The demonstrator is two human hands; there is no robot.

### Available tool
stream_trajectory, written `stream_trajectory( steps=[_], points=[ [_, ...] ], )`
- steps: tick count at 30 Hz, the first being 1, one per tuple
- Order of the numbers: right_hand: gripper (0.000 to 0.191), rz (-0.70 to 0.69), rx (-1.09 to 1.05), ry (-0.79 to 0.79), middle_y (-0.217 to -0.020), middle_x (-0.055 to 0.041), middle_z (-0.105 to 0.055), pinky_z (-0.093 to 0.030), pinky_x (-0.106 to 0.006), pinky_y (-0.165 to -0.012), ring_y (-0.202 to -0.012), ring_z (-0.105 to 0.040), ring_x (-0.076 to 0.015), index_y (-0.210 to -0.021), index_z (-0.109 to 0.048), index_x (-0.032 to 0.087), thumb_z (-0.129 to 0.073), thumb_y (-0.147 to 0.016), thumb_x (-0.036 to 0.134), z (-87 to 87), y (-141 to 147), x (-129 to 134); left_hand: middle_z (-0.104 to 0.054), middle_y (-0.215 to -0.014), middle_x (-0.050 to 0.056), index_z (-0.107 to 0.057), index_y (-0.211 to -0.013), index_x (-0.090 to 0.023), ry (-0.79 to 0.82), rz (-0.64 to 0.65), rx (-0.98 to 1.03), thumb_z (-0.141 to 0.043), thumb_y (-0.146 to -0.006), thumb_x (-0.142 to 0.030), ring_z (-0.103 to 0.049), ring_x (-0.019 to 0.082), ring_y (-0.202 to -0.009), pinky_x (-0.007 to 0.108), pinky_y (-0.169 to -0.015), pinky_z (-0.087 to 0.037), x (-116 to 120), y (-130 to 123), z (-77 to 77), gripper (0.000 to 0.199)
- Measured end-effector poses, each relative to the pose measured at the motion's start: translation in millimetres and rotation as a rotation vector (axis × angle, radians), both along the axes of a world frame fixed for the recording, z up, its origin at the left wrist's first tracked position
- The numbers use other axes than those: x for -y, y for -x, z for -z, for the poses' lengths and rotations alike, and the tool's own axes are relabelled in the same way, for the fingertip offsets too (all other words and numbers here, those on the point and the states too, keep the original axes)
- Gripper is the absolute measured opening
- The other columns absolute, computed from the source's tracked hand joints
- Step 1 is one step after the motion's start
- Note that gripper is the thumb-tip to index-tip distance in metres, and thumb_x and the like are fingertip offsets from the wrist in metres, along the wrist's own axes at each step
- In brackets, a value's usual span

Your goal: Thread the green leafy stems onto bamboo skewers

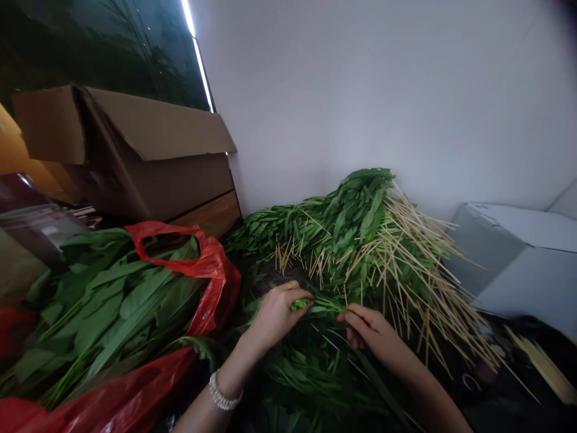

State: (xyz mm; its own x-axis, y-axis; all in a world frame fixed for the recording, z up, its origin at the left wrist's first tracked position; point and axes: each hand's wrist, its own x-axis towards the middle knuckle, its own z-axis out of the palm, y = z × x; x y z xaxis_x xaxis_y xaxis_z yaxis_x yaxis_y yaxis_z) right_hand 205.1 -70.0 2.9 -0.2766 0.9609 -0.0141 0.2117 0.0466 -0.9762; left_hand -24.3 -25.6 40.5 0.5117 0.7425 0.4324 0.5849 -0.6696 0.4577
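My left hand [285, 307] is closed around a small bunch of green leaf stems [327, 304], which stick out to the right from between thumb and fingers. At the other end of those stems, my right hand [366, 328] pinches with thumb and forefinger; exactly what lies between its fingertips is too small to make out. Behind both hands is a large heap of green leaves [360, 210] fixed on thin wooden sticks [415, 258], their bare ends fanning out to the right. Loose leaves [311, 373] lie below my hands on the dark surface.
On the left, a red plastic bag [220, 282] gapes around long leafy stems [117, 300]. An open cardboard box [166, 162] stands behind it. To the right are a white box [518, 258] and a bundle of bare sticks [543, 364]. A pale wall [360, 90] closes the back.
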Motion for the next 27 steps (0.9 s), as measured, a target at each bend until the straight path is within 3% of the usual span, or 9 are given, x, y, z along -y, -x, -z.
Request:
stream_trajectory(
  steps=[7,14,22,27],
  points=[
    [0.037,-0.021,0.003,0.017,-0.062,0.0037,-0.055,-0.038,-0.021,-0.05,-0.051,-0.052,-0.0098,-0.093,-0.06,0.017,-0.045,-0.089,0.051,-1.5,1,2,-0.062,-0.084,0.003,-0.069,-0.096,-0.021,-0.006,0.026,-0.078,-0.056,-0.088,-0.025,-0.059,0.015,-0.078,0.022,-0.07,-0.044,-2,1,0.1,0.016],
    [0.035,0.046,0.061,-0.066,-0.073,0.0005,-0.058,-0.037,-0.022,-0.049,-0.053,-0.052,-0.0102,-0.1,-0.061,0.017,-0.045,-0.089,0.047,2.4,-1,-2,-0.061,-0.083,0.002,-0.068,-0.095,-0.021,-0.033,0.013,-0.124,-0.054,-0.089,-0.023,-0.059,0.014,-0.077,0.022,-0.067,-0.042,1,6,-4.9,0.016],
    [0.037,0.034,0.074,-0.062,-0.069,0.0,-0.058,-0.036,-0.023,-0.048,-0.054,-0.053,-0.0115,-0.098,-0.063,0.016,-0.045,-0.088,0.046,5.6,0,-3,-0.062,-0.085,0.002,-0.066,-0.1,-0.022,-0.056,0.013,-0.171,-0.054,-0.088,-0.022,-0.06,0.014,-0.077,0.021,-0.067,-0.042,-2,9,4.3,0.017],
    [0.036,0.005,0.101,-0.087,-0.07,-0.0001,-0.06,-0.039,-0.023,-0.051,-0.054,-0.053,-0.0111,-0.099,-0.063,0.017,-0.042,-0.09,0.045,3.3,4,-2,-0.062,-0.084,0.003,-0.067,-0.095,-0.02,-0.076,-0.053,-0.121,-0.056,-0.083,-0.018,-0.06,0.015,-0.075,0.023,-0.068,-0.044,-3,7,8.5,0.016]
  ],
)
